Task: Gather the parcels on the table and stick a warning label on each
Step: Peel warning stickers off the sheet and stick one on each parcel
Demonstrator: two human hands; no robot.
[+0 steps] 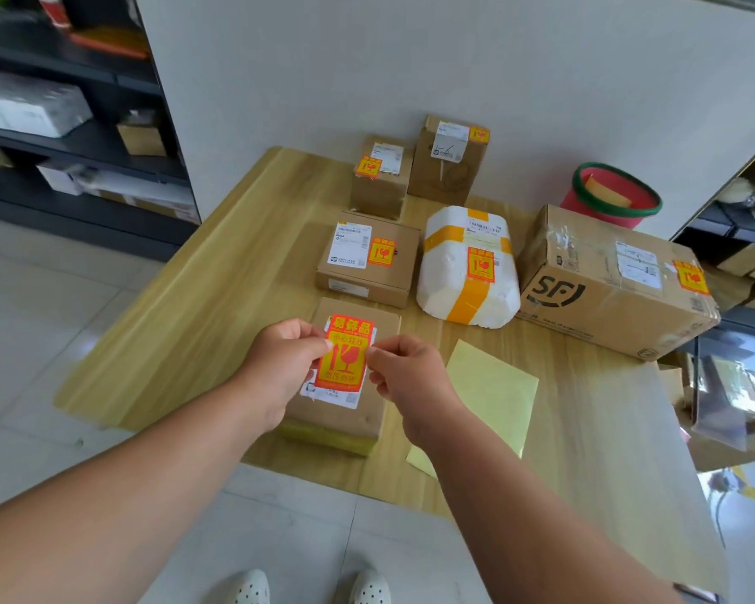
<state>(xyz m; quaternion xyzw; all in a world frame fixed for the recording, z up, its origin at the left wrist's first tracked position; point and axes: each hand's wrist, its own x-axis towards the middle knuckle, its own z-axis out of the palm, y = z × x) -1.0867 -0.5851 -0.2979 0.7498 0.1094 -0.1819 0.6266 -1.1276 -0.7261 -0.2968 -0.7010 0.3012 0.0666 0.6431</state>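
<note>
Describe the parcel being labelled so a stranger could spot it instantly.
Start at the wooden table. At its near edge, left of the pale yellow sheet, lies a flat brown parcel. It alone sits in the front row, with a warning label held over it.

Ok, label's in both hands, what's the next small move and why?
Probably lower the warning label onto the nearest parcel and press it flat: the left hand and right hand pinch it over that box, the only one showing no sticker.
</note>
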